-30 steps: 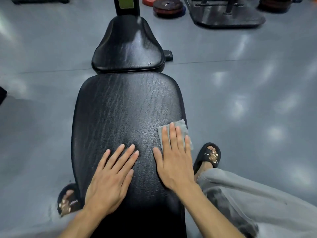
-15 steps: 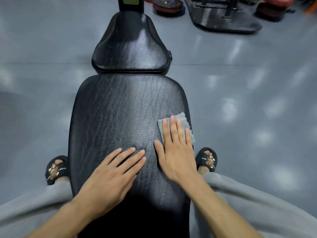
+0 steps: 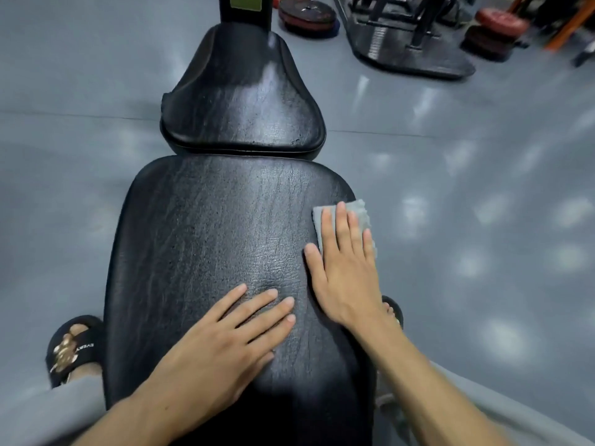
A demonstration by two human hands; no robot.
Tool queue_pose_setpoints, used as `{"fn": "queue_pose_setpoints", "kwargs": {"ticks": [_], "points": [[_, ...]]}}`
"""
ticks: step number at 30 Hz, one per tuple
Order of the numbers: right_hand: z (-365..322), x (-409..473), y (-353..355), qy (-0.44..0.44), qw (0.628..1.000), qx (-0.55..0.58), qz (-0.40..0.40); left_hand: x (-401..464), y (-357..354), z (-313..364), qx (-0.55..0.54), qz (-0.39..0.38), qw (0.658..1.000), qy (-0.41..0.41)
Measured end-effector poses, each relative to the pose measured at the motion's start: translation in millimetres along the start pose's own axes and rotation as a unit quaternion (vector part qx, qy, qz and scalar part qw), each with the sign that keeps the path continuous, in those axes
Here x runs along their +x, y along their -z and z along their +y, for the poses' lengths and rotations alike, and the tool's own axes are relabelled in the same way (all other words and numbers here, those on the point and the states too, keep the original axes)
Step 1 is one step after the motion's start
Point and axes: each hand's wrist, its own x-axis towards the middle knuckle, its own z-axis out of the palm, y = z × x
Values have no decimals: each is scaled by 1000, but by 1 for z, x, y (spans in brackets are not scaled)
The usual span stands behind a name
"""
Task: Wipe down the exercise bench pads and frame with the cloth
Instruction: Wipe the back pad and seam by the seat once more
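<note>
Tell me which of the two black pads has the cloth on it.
The large near pad: the right hand presses the grey cloth at its right edge. The smaller far pad is bare.

Long black wrinkly leather bench pad [image 3: 206,252] fills middle of frame. Small grey cloth [image 3: 354,214] lies on its right edge, under flat right hand [image 3: 346,272]. Flat left hand [image 3: 225,342] rests lower middle. Smaller black shiny seat pad [image 3: 241,98] sits above. Grey shiny floor [image 3: 467,220] all around.

Left hand [image 3: 225,342] flat; right hand [image 3: 347,272] flat
</note>
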Motion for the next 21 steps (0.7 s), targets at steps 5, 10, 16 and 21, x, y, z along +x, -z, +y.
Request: {"fn": "queue_pose_setpoints", "kwargs": {"ticks": [5,10,16,21], "points": [[-6,31,7,-12,1000,20,5,-3,-5,3,-16,8,1000,10],[-12,-32,-5,7,1000,-13,-1,-5,-11,0,-24,15,1000,4],[-15,69,10,-23,1000,-10,12,-6,-12,0,-29,16,999,4],[-32,82,14,-21,1000,-19,5,-8,-12,0,-51,29,998,9]]}}
